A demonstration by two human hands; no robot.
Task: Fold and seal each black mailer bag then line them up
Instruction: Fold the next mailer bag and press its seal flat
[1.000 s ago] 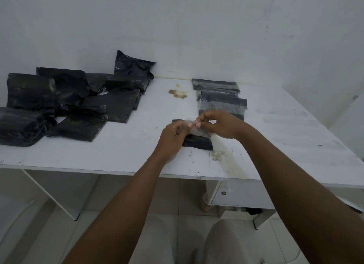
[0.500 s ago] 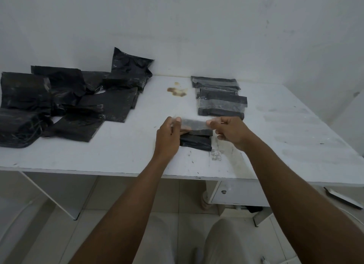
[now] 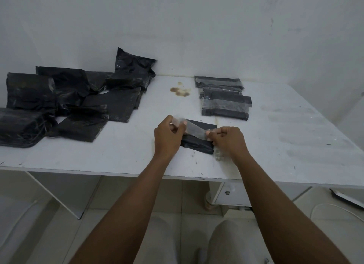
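On the left of the desk (image 3: 118,157) the pile of loose black bags (image 3: 59,106) lies as it did a second ago, waiting its turn, and the brown stain (image 3: 180,91) sits far of the middle. The change is at the near middle: the left hand (image 3: 167,138), which was bunched close against the other a second ago, has drawn away from it, its fingers (image 3: 175,128) curled and pinching the left end of the strip of clear tape (image 3: 194,130). The strip is now pulled out flat and slants, its left end raised and its right end dipping toward the folded bag (image 3: 198,144), which lies on the desk just beneath it between the two hands. The right hand (image 3: 226,140) pinches the strip's right end with curled fingers (image 3: 213,134), low by the bag's right edge. This looks like the sealing step about to land: the tape is ready but not yet pressed down. To the far right of the hands, the row of sealed bags (image 3: 224,104) is unchanged, with this bag likely to join it.
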